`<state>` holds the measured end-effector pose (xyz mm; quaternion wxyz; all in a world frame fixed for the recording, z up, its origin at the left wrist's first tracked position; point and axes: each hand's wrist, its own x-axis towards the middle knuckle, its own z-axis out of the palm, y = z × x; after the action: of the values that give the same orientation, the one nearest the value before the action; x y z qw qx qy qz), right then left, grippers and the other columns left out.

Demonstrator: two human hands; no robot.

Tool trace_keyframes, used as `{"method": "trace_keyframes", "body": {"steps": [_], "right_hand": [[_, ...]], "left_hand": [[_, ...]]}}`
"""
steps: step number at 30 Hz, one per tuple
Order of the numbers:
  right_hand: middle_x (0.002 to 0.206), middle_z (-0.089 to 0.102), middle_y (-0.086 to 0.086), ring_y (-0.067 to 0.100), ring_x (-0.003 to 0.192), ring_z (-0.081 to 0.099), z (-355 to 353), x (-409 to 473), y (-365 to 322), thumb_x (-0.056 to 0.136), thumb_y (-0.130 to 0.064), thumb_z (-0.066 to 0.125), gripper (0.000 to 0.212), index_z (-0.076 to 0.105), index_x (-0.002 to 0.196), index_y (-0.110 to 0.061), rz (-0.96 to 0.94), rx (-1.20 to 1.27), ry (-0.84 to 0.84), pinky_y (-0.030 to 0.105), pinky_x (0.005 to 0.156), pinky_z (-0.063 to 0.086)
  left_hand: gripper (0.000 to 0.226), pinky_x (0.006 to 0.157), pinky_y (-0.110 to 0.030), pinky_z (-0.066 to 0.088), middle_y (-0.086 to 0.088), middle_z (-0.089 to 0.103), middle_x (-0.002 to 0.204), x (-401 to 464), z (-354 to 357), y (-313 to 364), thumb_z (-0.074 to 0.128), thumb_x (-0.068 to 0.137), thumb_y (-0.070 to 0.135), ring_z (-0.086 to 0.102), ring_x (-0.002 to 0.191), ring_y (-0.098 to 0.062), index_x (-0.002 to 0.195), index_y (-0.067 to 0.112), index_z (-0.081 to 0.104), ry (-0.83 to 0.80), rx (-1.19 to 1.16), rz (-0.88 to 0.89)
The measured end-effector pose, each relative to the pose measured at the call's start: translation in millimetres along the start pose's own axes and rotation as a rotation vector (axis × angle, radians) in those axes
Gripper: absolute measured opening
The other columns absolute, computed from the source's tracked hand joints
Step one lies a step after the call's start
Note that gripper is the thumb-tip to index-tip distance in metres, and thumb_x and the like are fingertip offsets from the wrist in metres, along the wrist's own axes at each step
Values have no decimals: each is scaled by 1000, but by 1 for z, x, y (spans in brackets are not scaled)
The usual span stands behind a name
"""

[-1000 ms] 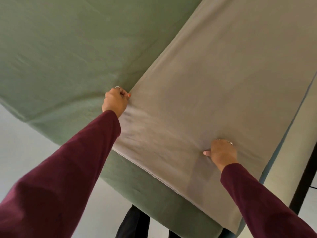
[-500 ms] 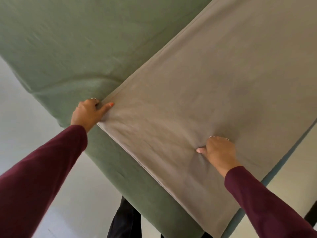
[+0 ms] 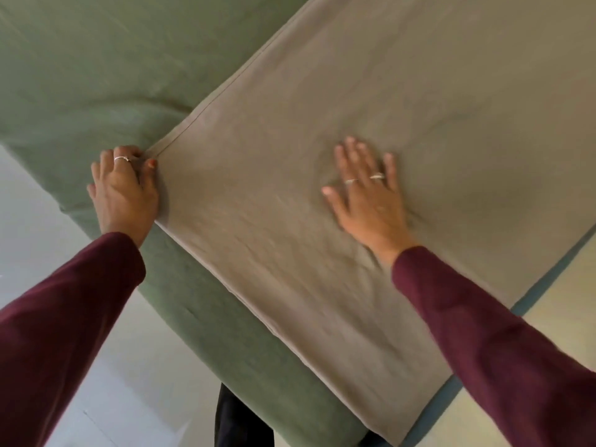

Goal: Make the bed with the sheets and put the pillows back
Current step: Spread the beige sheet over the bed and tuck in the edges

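Two hands are on the bed. My right hand (image 3: 367,191) was a fist — now its fingers lie flat, smoothing the tan sheet (image 3: 354,91). My left hand (image 3: 124,188) still pinches the sheet's corner at the green bed's (image 3: 96,59) edge — no pillows yet.

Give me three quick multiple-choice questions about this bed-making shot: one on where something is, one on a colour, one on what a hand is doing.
1. Where does the left hand sit?
A. At the tan sheet's corner
B. On the floor
C. On a pillow

2. What colour is the sheet under the tan sheet?
A. White
B. Green
C. Red

3. How is the right hand?
A. Clenched in a fist
B. Lifted off the bed
C. Flat, fingers spread

Answers: 1 A, its thumb and fingers pinch the hemmed corner. 2 B, the green sheet covers the mattress. 3 C, its palm presses on the cloth.
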<state>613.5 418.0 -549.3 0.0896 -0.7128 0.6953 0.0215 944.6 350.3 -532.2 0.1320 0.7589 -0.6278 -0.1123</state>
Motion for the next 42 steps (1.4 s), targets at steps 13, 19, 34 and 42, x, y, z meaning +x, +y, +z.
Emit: {"method": "trace_keyframes", "body": {"steps": [13, 19, 34, 42], "right_hand": [[161, 11, -1, 13, 148, 10, 3, -2, -126, 98, -54, 22, 64, 17, 153, -21, -527, 202, -167, 39, 120, 4], [161, 7, 9, 21, 149, 6, 6, 52, -84, 98, -53, 25, 71, 13, 153, -11, 132, 77, -10, 41, 119, 3], [161, 10, 5, 16, 149, 7, 28, 23, -232, 98, -53, 13, 68, 15, 153, -13, -390, -4, -117, 40, 121, 4], [159, 22, 2, 17, 146, 21, -2, 2, -109, 101, -42, 22, 53, 27, 150, -24, -315, 211, -75, 40, 118, 12]], "left_hand": [[42, 72, -45, 47, -25, 64, 88, 26, -16, -23, 46, 96, 42, 59, 82, -42, 99, 2, 59, -168, -25, 76], [36, 67, -42, 51, -13, 60, 77, 29, -17, -34, 47, 95, 44, 55, 71, -33, 91, 10, 59, -209, -135, 55], [29, 65, -36, 51, -4, 57, 72, 43, -16, -38, 55, 92, 40, 57, 68, -27, 93, 12, 62, -301, -189, 68], [27, 85, -44, 40, -12, 58, 113, 31, -14, -11, 50, 92, 26, 51, 107, -33, 115, 13, 54, -169, 9, 39]]}}
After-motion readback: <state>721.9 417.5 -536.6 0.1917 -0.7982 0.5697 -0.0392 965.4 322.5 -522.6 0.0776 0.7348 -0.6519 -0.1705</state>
